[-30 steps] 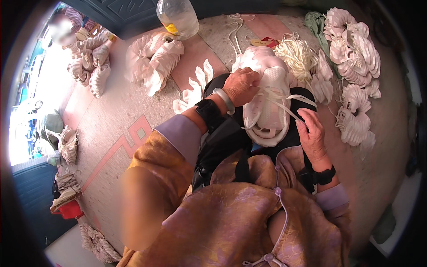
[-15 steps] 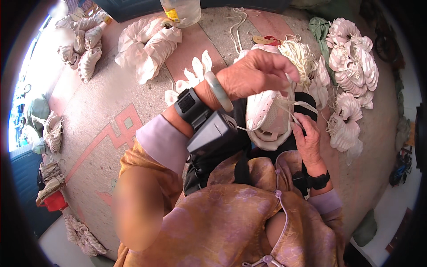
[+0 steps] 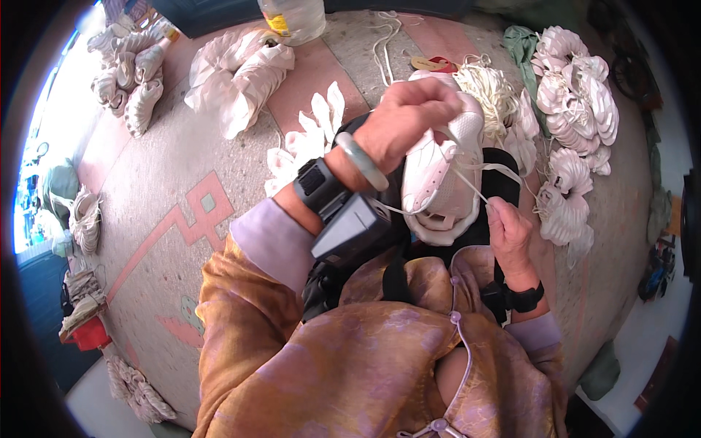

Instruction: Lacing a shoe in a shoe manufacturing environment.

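Observation:
A white sneaker (image 3: pixel 432 191) lies across my lap on dark cloth, its lacing holes and pale mesh showing. My left hand (image 3: pixel 416 120) is above its upper part, fingers bent together around a loop of shoelace (image 3: pixel 475 188). That hand covers part of the shoe. To the right of the shoe, my right hand (image 3: pixel 511 237) pinches the lace between thumb and finger, and a stretch of it runs straight from the shoe to those fingertips. Another strand curves loosely over the dark cloth by the right hand.
A hank of cream laces (image 3: pixel 485 91) lies beyond the shoe, near a red and tan tag (image 3: pixel 436 64). Stacked white shoe pieces (image 3: pixel 577 91) stand at the right, more white shoes (image 3: pixel 135 69) at the far left. A clear plastic container (image 3: pixel 303 22) is at the back.
My left hand has shifted a little, its fingers now bent closer around the lace. At my right fingertips the lace has drawn straighter, and that hand has turned slightly.

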`<state>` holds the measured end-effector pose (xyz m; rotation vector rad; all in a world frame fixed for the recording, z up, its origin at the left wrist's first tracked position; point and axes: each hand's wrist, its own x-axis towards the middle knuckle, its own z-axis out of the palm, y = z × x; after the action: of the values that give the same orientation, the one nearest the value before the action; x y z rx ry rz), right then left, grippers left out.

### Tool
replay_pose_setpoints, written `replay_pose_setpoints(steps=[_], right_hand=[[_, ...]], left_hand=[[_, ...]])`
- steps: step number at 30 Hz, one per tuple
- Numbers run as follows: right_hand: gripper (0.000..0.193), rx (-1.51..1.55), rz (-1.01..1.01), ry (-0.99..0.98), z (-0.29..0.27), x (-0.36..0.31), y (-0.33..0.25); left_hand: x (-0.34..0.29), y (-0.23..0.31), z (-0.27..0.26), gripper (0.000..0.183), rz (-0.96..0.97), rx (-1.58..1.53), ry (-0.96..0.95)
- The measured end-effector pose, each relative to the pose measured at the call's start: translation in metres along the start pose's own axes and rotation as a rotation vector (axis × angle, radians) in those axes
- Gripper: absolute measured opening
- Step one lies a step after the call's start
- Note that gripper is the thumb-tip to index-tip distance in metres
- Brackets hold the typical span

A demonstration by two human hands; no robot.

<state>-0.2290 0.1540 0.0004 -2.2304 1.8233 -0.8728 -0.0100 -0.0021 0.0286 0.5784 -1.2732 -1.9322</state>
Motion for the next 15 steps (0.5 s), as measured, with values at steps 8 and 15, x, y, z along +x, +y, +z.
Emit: replay_pose_setpoints(steps=[8,15], right_hand=[[0.016,-0.266,-0.052,0.116,-0.045,-0.051,0.04],[0.012,-0.331,0.14,0.146,-0.08,-0.112,0.075]], left_hand=[[-0.007,-0.047,-0.009,0.022,-0.155,-0.11,0.121],[-0.006,-0.055,0.011,0.017,-0.197,-0.035,0.055]])
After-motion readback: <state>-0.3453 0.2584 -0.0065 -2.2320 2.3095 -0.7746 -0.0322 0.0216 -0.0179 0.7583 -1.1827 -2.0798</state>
